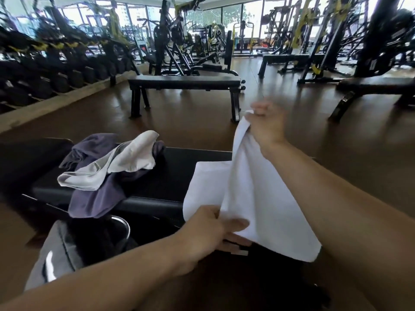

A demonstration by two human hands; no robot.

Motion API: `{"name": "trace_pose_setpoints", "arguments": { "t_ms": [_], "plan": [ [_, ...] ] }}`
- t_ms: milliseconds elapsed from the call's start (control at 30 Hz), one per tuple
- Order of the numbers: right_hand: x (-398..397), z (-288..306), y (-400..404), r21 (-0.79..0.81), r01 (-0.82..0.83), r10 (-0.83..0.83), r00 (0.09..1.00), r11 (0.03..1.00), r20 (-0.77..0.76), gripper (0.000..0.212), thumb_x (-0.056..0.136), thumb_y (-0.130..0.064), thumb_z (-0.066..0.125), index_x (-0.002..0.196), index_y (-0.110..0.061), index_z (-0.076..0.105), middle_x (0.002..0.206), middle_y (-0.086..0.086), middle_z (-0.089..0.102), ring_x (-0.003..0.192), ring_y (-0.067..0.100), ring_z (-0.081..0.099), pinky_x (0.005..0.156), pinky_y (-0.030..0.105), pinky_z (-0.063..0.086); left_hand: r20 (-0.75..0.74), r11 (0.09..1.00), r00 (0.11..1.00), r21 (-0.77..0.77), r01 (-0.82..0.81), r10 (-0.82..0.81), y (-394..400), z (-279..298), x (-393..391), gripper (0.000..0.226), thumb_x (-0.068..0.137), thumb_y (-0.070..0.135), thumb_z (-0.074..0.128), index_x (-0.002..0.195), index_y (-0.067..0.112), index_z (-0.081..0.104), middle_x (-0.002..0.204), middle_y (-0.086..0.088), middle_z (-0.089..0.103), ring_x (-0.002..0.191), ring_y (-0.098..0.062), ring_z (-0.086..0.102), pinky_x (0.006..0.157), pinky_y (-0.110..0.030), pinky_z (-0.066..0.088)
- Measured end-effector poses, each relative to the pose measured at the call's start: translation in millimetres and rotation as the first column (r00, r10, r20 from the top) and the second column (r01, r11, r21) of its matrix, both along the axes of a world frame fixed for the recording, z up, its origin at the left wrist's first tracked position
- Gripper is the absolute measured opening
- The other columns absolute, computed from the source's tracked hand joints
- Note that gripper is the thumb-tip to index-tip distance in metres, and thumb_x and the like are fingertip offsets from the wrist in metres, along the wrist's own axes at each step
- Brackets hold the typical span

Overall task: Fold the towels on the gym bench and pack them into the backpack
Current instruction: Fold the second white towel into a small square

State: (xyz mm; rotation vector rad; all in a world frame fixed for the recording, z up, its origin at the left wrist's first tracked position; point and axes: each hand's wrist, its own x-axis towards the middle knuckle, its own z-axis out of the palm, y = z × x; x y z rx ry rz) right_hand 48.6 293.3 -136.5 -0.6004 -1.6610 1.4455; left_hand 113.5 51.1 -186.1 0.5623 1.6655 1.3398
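A white towel (253,194) hangs over the right end of the black gym bench (170,176). My right hand (267,126) grips its far corner and lifts it above the bench. My left hand (211,234) pinches the towel's near left edge between thumb and fingers. A purple towel (96,198) lies crumpled on the bench's left part, with a light grey towel (116,167) draped over it. The grey backpack (67,254) stands open on the floor in front of the bench, below my left forearm; its inside is dark.
A second flat bench (186,83) stands across the brown floor ahead. A dumbbell rack (45,77) runs along the left wall. Weight machines and another bench (377,86) fill the back and right. Open floor lies between the benches.
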Motion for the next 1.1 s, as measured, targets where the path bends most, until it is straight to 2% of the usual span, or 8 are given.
{"name": "trace_pose_setpoints", "arguments": {
  "t_ms": [100, 267, 333, 467, 567, 733, 1000, 1100],
  "plan": [
    [-24, -32, -10, -0.048, -0.410, 0.400, 0.848, 0.911, 0.347, 0.033, 0.093, -0.017, 0.072, 0.125, -0.014, 0.065, 0.122, 0.006, 0.066, 0.097, 0.021, 0.067, 0.085, 0.035, 0.059, -0.043, 0.952, 0.989, -0.280, 0.125, -0.143, -27, -17, -30, 0.016, 0.097, 0.024, 0.064, 0.112, 0.019, 0.069, 0.103, -0.002, 0.079, 0.098, -0.020, 0.076, 0.089, -0.039, 0.060],
    [-28, -80, 19, 0.359, -0.579, 0.005, 0.532, 0.732, 0.847, 0.043, 0.083, -0.053, 0.076, 0.117, -0.028, 0.069, 0.115, -0.002, 0.059, 0.111, 0.021, 0.050, 0.098, 0.035, 0.046, -0.302, 0.924, 0.940, -0.288, -0.251, 0.161, -52, -49, -74, 0.020, 0.094, 0.035, 0.070, 0.101, 0.017, 0.067, 0.080, 0.001, 0.077, 0.074, -0.014, 0.074, 0.069, -0.031, 0.059],
    [-26, -83, 21, 0.366, -0.581, -0.011, 0.523, 0.727, 0.852, 0.031, 0.078, -0.061, 0.076, 0.094, -0.036, 0.068, 0.102, -0.004, 0.057, 0.108, 0.021, 0.044, 0.099, 0.038, 0.045, -0.354, 0.914, 0.896, -0.201, -0.353, 0.268, -55, -54, -84, 0.016, 0.092, 0.029, 0.073, 0.096, 0.013, 0.068, 0.074, 0.000, 0.073, 0.066, -0.011, 0.068, 0.062, -0.028, 0.056],
    [-21, -78, 9, 0.380, -0.612, 0.080, 0.589, 0.693, 0.804, 0.039, 0.077, -0.052, 0.081, 0.063, -0.029, 0.054, 0.072, -0.008, 0.050, 0.078, 0.019, 0.048, 0.069, 0.034, 0.040, -0.622, 0.886, 0.683, 0.038, -0.461, 0.382, -46, -54, -96, 0.011, 0.090, 0.021, 0.074, 0.097, 0.023, 0.067, 0.081, 0.003, 0.068, 0.068, -0.006, 0.060, 0.065, -0.013, 0.049],
    [-17, -79, -5, 0.357, -0.698, 0.193, 0.578, 0.621, 0.793, 0.041, 0.080, -0.048, 0.081, 0.065, -0.019, 0.056, 0.065, -0.007, 0.044, 0.064, 0.013, 0.040, 0.061, 0.032, 0.031, -0.734, 0.884, 0.558, 0.123, -0.451, 0.387, -36, -54, -107, 0.030, 0.092, 0.010, 0.067, 0.116, 0.027, 0.064, 0.098, 0.010, 0.067, 0.086, -0.004, 0.060, 0.084, -0.017, 0.050],
    [-7, -78, -20, 0.306, -0.773, 0.353, 0.552, 0.556, 0.755, 0.023, 0.081, -0.036, 0.084, 0.079, -0.017, 0.070, 0.072, -0.009, 0.056, 0.067, 0.006, 0.049, 0.066, 0.026, 0.039, -0.812, 0.934, 0.551, -0.023, -0.356, 0.190, -22, -60, -126, 0.057, 0.092, 0.017, 0.067, 0.146, 0.027, 0.051, 0.132, 0.004, 0.062, 0.124, -0.017, 0.053, 0.109, -0.039, 0.043],
    [5, -72, -45, 0.510, -0.633, 0.329, 0.758, 0.583, 0.564, 0.010, 0.085, -0.020, 0.080, 0.084, -0.027, 0.074, 0.089, -0.008, 0.072, 0.082, 0.008, 0.067, 0.074, 0.024, 0.053, -0.859, 0.927, 0.486, -0.036, -0.374, 0.163, -9, -51, -124, 0.008, 0.089, 0.033, 0.065, 0.092, 0.035, 0.072, 0.092, 0.013, 0.067, 0.094, -0.013, 0.058, 0.081, -0.035, 0.049],
    [8, -62, -47, 0.505, -0.632, 0.371, 0.766, 0.588, 0.526, 0.003, 0.087, -0.017, 0.079, 0.088, -0.017, 0.076, 0.086, -0.007, 0.074, 0.079, 0.009, 0.068, 0.075, 0.027, 0.056, -0.837, 0.890, 0.497, -0.028, -0.456, 0.228, -4, -48, -124, 0.023, 0.092, 0.034, 0.059, 0.072, 0.024, 0.064, 0.070, 0.008, 0.063, 0.072, -0.019, 0.057, 0.064, -0.032, 0.044]
  ]
}}
